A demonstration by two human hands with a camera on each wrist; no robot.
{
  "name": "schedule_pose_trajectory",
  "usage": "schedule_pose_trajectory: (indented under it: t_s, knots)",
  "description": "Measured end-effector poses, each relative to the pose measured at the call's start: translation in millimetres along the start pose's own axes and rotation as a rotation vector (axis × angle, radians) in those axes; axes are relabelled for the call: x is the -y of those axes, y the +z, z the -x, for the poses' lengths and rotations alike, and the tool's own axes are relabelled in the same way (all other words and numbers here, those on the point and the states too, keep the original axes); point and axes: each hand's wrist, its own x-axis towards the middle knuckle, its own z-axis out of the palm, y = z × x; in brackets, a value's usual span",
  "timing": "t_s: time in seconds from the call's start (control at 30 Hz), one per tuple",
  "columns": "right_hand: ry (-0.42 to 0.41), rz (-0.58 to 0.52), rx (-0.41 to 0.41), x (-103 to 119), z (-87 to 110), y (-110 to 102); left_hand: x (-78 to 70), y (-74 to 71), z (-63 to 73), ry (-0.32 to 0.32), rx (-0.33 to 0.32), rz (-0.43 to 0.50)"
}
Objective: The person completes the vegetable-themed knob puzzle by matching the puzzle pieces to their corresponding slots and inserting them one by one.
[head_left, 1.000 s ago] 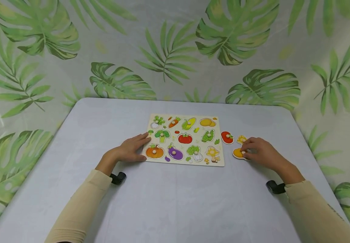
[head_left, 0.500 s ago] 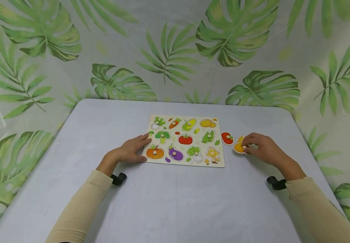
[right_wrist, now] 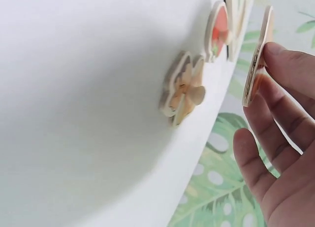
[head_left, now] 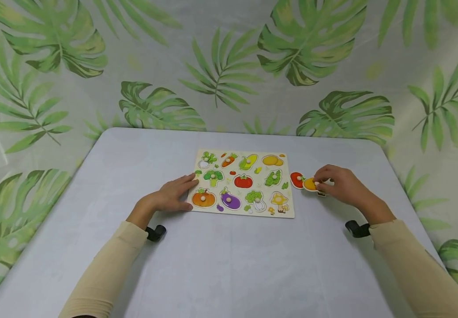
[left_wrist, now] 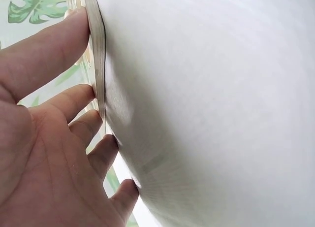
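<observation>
My right hand (head_left: 342,183) pinches an orange-yellow, potato-shaped puzzle piece (head_left: 309,183) by its knob, right of the board. In the right wrist view this piece (right_wrist: 266,27) hangs tilted above the table. Below it lies a yellow mushroom piece (right_wrist: 182,86), mostly hidden by the hand in the head view. A red tomato piece (head_left: 295,180) lies close to the board's right edge. With straight fingers spread, my left hand (head_left: 170,195) rests against the left edge of the wooden vegetable knob puzzle board (head_left: 258,184); its thumb touches that edge (left_wrist: 100,64).
Several knobbed pieces sit in the board, among them a pumpkin (head_left: 203,200), an eggplant (head_left: 230,200) and a corn (head_left: 248,162). The tomato picture (head_left: 243,181) on the board shows no knob. A white cloth (head_left: 229,260) covers the table; a leaf-patterned curtain hangs behind.
My right hand has lifted the potato-shaped piece and moved it up and slightly left, near the tomato piece. My left hand stays on the board's edge.
</observation>
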Motion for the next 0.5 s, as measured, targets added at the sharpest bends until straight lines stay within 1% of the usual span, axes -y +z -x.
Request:
schedule_pose_trajectory:
  t_s: [0.2, 0.5]
  knots:
    - [0.047, -0.014, 0.049, 4, -15.9, -4, -1.4, -0.5, 0.8, 0.011, -0.002, 0.01]
    - [0.053, -0.02, 0.061, 10, -39.7, -6, -0.3, -1.5, 0.6, 0.009, 0.0, 0.004]
